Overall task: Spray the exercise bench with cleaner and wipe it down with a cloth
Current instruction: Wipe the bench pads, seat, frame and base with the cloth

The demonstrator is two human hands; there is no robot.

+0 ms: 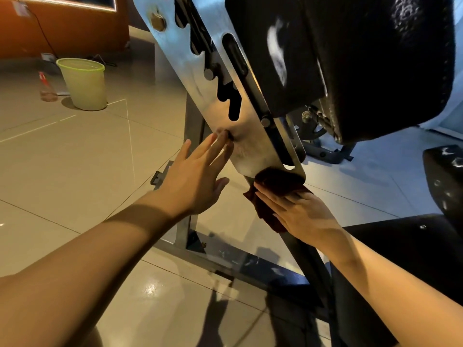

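Note:
The exercise bench has a shiny notched metal adjustment plate (213, 78) running from top centre down to the middle, with a black padded backrest (363, 58) at the upper right. My left hand (195, 179) reaches up with straight fingers, the fingertips touching the plate near a small hole. My right hand (298, 214) presses a dark red cloth (275, 181) flat against the plate's lower end and the frame below it. A clear spray bottle (46, 86) with a red label stands on the floor at far left, away from both hands.
A pale green bucket (84, 83) stands on the tiled floor (75, 159) beside the spray bottle. The bench's grey base frame (225, 259) crosses the floor below my hands. A black seat pad (443, 181) is at the right edge. An orange cabinet (62, 28) stands behind.

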